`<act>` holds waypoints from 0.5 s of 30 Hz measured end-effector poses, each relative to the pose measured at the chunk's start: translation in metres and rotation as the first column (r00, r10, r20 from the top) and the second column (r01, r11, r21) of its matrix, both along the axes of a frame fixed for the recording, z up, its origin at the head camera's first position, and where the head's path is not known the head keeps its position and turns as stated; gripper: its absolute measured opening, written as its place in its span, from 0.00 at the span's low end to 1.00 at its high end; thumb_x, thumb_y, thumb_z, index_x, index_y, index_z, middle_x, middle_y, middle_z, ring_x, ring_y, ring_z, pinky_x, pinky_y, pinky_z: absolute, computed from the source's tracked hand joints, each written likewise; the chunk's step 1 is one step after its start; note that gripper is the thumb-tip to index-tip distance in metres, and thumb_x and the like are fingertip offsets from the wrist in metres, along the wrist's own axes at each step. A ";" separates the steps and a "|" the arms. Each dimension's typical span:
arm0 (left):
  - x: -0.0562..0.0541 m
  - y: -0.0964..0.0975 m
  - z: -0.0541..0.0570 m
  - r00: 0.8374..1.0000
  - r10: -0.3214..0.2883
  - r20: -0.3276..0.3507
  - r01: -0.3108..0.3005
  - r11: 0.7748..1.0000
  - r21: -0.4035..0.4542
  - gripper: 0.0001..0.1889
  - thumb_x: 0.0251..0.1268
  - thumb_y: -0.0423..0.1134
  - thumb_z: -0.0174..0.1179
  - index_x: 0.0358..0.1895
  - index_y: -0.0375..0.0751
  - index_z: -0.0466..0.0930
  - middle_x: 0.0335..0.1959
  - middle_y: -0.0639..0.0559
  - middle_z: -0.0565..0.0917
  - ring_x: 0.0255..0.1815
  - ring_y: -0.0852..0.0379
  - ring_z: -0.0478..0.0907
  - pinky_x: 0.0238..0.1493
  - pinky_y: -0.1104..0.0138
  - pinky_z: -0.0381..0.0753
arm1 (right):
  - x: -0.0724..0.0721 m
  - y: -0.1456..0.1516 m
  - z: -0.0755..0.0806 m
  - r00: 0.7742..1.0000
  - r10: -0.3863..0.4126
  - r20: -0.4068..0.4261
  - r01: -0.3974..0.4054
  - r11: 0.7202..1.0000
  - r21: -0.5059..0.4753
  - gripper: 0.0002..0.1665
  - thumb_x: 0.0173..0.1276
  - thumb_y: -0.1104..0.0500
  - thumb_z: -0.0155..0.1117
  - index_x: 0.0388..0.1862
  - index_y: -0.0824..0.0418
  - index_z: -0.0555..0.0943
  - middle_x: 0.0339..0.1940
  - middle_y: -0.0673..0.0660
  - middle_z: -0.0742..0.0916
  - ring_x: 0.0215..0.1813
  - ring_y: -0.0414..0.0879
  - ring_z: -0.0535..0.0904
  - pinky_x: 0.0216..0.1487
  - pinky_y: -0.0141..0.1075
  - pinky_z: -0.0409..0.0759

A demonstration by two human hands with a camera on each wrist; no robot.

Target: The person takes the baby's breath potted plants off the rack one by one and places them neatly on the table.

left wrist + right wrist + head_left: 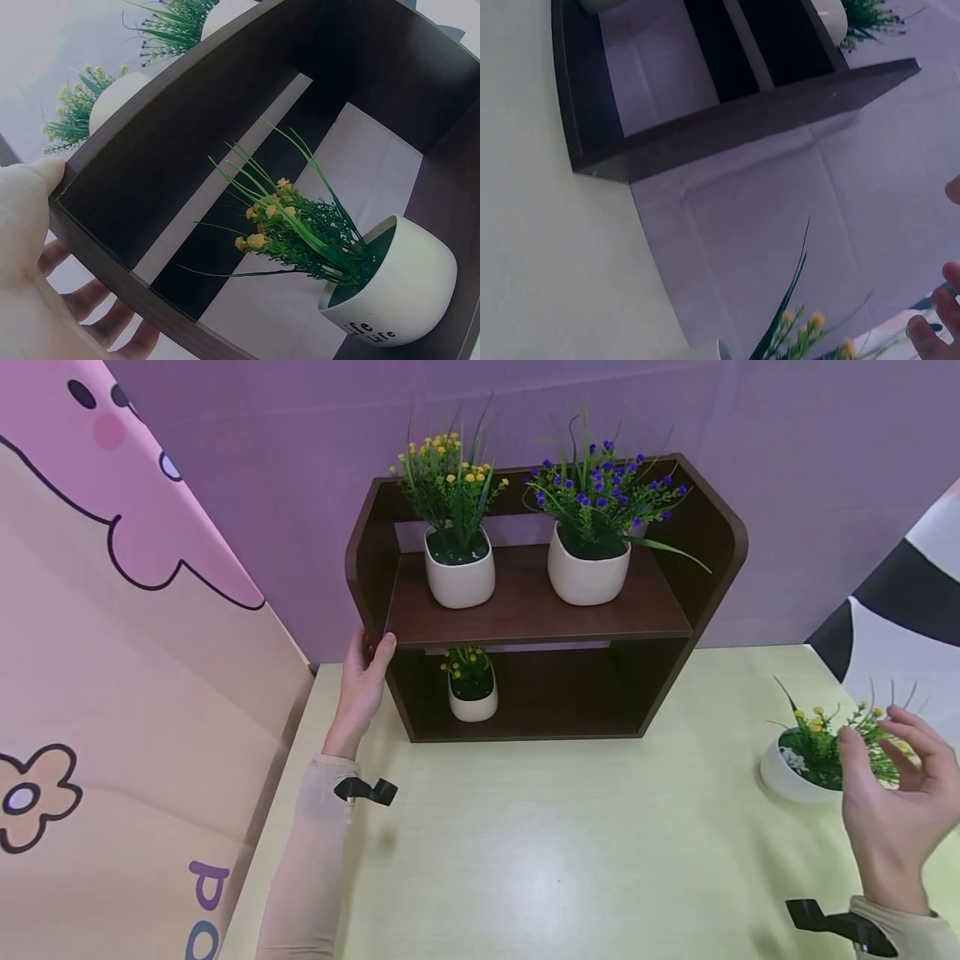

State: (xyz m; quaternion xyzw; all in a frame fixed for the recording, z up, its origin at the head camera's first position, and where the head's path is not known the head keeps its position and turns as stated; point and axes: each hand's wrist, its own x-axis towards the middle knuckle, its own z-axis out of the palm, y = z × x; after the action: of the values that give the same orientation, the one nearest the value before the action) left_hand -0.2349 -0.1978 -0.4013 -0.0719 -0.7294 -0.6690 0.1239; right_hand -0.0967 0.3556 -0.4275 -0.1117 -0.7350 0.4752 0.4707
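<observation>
My left hand grips the left side panel of a dark brown two-tier shelf. In the left wrist view its thumb lies on the front edge and the fingers wrap around the outside. At the right, my right hand hovers in front of a white pot with yellow flowers, thumb and fingers apart and loosely curved. Nothing shows between them. Part of that plant is hidden behind the hand. A smaller yellow-flowered pot stands on the shelf's lower tier at the left.
On the upper tier stand a yellow-flowered pot and a purple-flowered pot. The shelf rests at the back of a pale table, before a purple backdrop. A printed panel borders the table's left side.
</observation>
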 end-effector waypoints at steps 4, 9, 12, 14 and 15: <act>-0.001 0.000 -0.001 1.000 -0.002 -0.001 0.002 1.000 0.003 0.28 0.86 0.44 0.52 0.81 0.41 0.60 0.76 0.42 0.71 0.79 0.48 0.67 0.84 0.49 0.63 | -0.008 -0.009 0.007 0.998 0.064 -0.028 -0.063 0.997 0.051 0.20 0.68 0.68 0.71 0.56 0.77 0.83 0.63 0.49 0.87 0.69 0.46 0.81 0.64 0.28 0.80; -0.002 -0.001 -0.001 1.000 -0.006 -0.006 0.006 1.000 0.003 0.28 0.86 0.44 0.53 0.81 0.40 0.60 0.75 0.42 0.71 0.77 0.47 0.68 0.83 0.48 0.64 | -0.016 -0.026 0.015 0.991 0.129 -0.038 -0.129 0.992 0.007 0.20 0.65 0.70 0.72 0.54 0.78 0.84 0.62 0.53 0.88 0.67 0.46 0.81 0.61 0.26 0.80; -0.002 -0.001 -0.001 1.000 -0.005 -0.006 0.005 1.000 0.000 0.28 0.86 0.43 0.52 0.81 0.40 0.60 0.75 0.41 0.71 0.77 0.47 0.68 0.83 0.48 0.64 | -0.021 -0.035 0.019 0.978 0.192 -0.077 -0.193 0.981 -0.005 0.20 0.63 0.73 0.71 0.53 0.81 0.83 0.61 0.55 0.89 0.67 0.47 0.82 0.59 0.25 0.81; -0.002 -0.001 -0.001 1.000 -0.005 -0.005 0.005 1.000 0.001 0.28 0.86 0.43 0.52 0.81 0.40 0.60 0.75 0.41 0.71 0.77 0.47 0.68 0.83 0.49 0.64 | -0.025 -0.041 0.022 0.965 0.242 -0.103 -0.244 0.970 -0.007 0.20 0.63 0.74 0.71 0.53 0.82 0.82 0.60 0.56 0.89 0.67 0.49 0.82 0.58 0.26 0.81; -0.002 -0.001 -0.001 1.000 -0.005 -0.005 0.005 1.000 0.001 0.28 0.86 0.43 0.52 0.81 0.39 0.60 0.75 0.40 0.71 0.78 0.47 0.68 0.84 0.49 0.64 | -0.026 -0.043 0.024 0.960 0.262 -0.100 -0.263 0.965 0.000 0.20 0.63 0.74 0.71 0.53 0.82 0.82 0.60 0.57 0.89 0.67 0.49 0.82 0.58 0.25 0.81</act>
State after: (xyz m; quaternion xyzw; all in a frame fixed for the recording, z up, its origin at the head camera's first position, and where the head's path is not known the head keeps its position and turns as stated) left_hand -0.2369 -0.1991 -0.4026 -0.0753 -0.7286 -0.6694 0.1240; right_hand -0.1228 0.3123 -0.4038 0.0071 -0.7158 0.5433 0.4387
